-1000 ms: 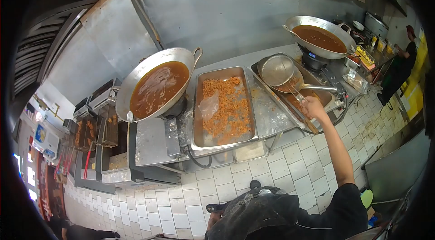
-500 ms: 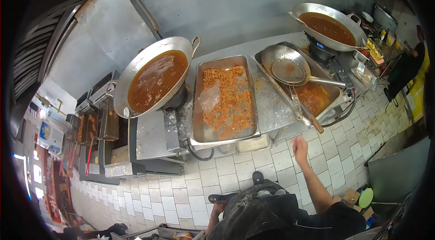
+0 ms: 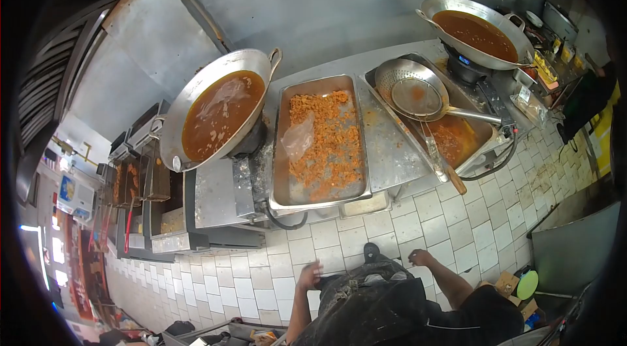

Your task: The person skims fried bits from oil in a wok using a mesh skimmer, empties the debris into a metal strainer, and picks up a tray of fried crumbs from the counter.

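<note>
My left hand (image 3: 309, 276) hangs in front of the apron, low over the tiled floor, fingers loosely apart and holding nothing. On the other side of my body, my right hand (image 3: 421, 258) is also empty, its fingers loosely bent. Both are away from the counter. Nearest ahead stands a deep steel tray (image 3: 275, 176) with orange-brown crumbly food (image 3: 330, 140) and a clear plastic bag (image 3: 298, 140) lying on it. To its right, a perforated strainer (image 3: 398, 76) and a wooden-handled utensil (image 3: 456, 181) rest across a second tray (image 3: 484, 143) containing reddish oily liquid.
A large wok (image 3: 171, 114) of brown oil stands left of the tray; another wok (image 3: 431, 8) sits on a burner at the back right. Fryer baskets (image 3: 157, 173) are at the left. A person in dark clothing (image 3: 584, 101) stands far right, beside a metal cabinet (image 3: 575, 248).
My right hand has dropped from near the counter edge back toward my body. My left hand has come forward into fuller view. The trays, woks and utensils stay in place.
</note>
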### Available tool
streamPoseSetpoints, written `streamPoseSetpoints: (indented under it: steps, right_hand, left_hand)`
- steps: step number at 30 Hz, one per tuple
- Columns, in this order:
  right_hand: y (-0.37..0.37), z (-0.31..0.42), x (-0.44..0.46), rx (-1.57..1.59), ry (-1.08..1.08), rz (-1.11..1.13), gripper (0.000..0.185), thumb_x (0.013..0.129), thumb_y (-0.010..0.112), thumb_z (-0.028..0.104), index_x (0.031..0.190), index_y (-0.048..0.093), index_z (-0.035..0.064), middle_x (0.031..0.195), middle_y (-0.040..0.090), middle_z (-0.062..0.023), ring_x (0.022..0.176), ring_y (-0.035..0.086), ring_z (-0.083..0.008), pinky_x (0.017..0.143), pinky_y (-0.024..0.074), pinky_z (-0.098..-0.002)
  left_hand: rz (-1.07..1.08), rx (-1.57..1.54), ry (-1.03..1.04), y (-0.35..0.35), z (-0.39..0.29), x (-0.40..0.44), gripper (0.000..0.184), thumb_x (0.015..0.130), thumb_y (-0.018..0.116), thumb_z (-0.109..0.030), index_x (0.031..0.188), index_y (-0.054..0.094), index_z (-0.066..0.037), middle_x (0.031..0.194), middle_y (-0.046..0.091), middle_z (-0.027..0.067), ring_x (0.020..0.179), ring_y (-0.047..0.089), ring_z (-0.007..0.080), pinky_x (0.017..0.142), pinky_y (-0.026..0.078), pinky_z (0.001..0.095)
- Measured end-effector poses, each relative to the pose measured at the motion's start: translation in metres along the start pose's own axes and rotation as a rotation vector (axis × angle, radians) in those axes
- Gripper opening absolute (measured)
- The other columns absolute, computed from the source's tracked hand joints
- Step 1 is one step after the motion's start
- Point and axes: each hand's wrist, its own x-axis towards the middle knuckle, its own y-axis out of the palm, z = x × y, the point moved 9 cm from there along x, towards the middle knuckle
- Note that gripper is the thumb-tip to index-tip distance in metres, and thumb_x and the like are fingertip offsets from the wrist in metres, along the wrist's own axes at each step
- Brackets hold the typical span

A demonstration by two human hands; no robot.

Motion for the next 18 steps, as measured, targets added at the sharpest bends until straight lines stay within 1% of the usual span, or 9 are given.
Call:
streamPoseSetpoints:
  steps: [1, 3, 4, 6, 7, 10, 13, 16, 18]
  right_hand:
    - [-0.001, 0.024, 0.008, -0.216, 0.031, 0.152, 0.047, 0.078, 0.051, 0.045, 0.115, 0.052, 0.0155, 0.122, 0.047, -0.0121, 0.11, 0.046, -0.0288, 0.088, 0.0405, -0.0431]
    - [0.0, 0.019, 0.044, -0.084, 0.145, 0.101, 0.068, 0.076, 0.045, 0.057, 0.133, 0.03, 0.0231, 0.134, 0.033, -0.0136, 0.126, 0.027, -0.0293, 0.103, 0.0238, -0.0382]
    - [-0.011, 0.038, 0.045, -0.096, 0.213, 0.116, 0.077, 0.076, 0.045, 0.057, 0.135, 0.019, 0.0162, 0.137, 0.025, -0.0154, 0.128, 0.022, -0.0276, 0.104, 0.0201, -0.0356]
    - [-0.043, 0.092, 0.053, -0.015, 0.222, 0.06, 0.086, 0.077, 0.047, 0.054, 0.137, 0.007, 0.0089, 0.136, 0.024, -0.0193, 0.126, 0.026, -0.027, 0.103, 0.022, -0.0346]
    - [-0.052, 0.108, 0.062, 0.082, 0.16, -0.01, 0.085, 0.078, 0.049, 0.052, 0.137, 0.007, 0.0084, 0.132, 0.032, -0.0214, 0.121, 0.036, -0.0281, 0.1, 0.0277, -0.0362]
    - [-0.067, 0.138, 0.084, 0.206, 0.156, -0.105, 0.071, 0.075, 0.056, 0.044, 0.133, 0.027, 0.0123, 0.123, 0.045, -0.021, 0.113, 0.045, -0.0322, 0.094, 0.0351, -0.0373]
    - [-0.063, 0.171, 0.085, 0.254, -0.023, -0.04, 0.051, 0.077, 0.056, 0.038, 0.117, 0.047, 0.0083, 0.099, 0.059, -0.0199, 0.092, 0.058, -0.0297, 0.081, 0.0437, -0.0397]
    - [-0.053, 0.169, 0.061, 0.273, -0.022, -0.015, 0.041, 0.078, 0.054, 0.035, 0.106, 0.054, 0.0062, 0.08, 0.063, -0.0153, 0.073, 0.062, -0.0267, 0.068, 0.0472, -0.0381]
    - [-0.046, 0.156, 0.043, 0.157, -0.05, -0.051, 0.025, 0.076, 0.051, 0.027, 0.087, 0.061, 0.0066, 0.073, 0.063, -0.0107, 0.06, 0.06, -0.0251, 0.057, 0.0478, -0.0346]
  left_hand:
    - [-0.049, -0.045, 0.073, 0.022, -0.063, -0.019, 0.057, 0.082, 0.045, -0.048, 0.116, 0.045, -0.002, 0.107, 0.057, 0.0136, 0.094, 0.054, 0.0237, 0.076, 0.043, 0.0378]
    - [0.12, -0.222, 0.252, 0.064, -0.149, -0.033, 0.07, 0.082, 0.041, -0.056, 0.127, 0.029, -0.003, 0.118, 0.048, 0.0172, 0.1, 0.052, 0.0273, 0.083, 0.04, 0.0431]
    - [0.193, -0.278, 0.296, 0.082, -0.182, -0.039, 0.075, 0.081, 0.041, -0.057, 0.13, 0.022, -0.004, 0.12, 0.046, 0.0181, 0.104, 0.05, 0.0297, 0.085, 0.039, 0.0445]
    - [0.317, -0.389, 0.362, 0.113, -0.236, -0.048, 0.083, 0.08, 0.04, -0.06, 0.134, 0.009, -0.006, 0.126, 0.038, 0.0212, 0.11, 0.046, 0.0353, 0.087, 0.037, 0.0478]
    - [0.369, -0.442, 0.384, 0.125, -0.256, -0.05, 0.086, 0.08, 0.04, -0.061, 0.135, 0.003, -0.006, 0.13, 0.031, 0.0235, 0.112, 0.044, 0.0385, 0.089, 0.036, 0.0498]
    - [0.31, -0.693, 0.245, 0.148, -0.278, -0.044, 0.084, 0.083, 0.042, -0.055, 0.135, -0.004, -0.007, 0.134, 0.017, 0.0284, 0.109, 0.044, 0.0417, 0.088, 0.038, 0.0486]
    - [0.251, -0.553, 0.275, 0.149, -0.267, -0.006, 0.077, 0.086, 0.042, -0.043, 0.135, -0.005, -0.007, 0.134, 0.008, 0.0317, 0.107, 0.045, 0.043, 0.085, 0.043, 0.0459]
    - [0.238, -0.748, 0.253, 0.15, -0.267, 0.004, 0.064, 0.087, 0.039, -0.029, 0.133, 0.003, -0.002, 0.131, 0.015, 0.0315, 0.105, 0.047, 0.0439, 0.081, 0.048, 0.0431]
    - [0.272, -0.769, 0.246, 0.154, -0.269, 0.0, 0.057, 0.085, 0.039, -0.024, 0.129, 0.011, 0.0, 0.127, 0.022, 0.0309, 0.103, 0.047, 0.0453, 0.08, 0.048, 0.044]
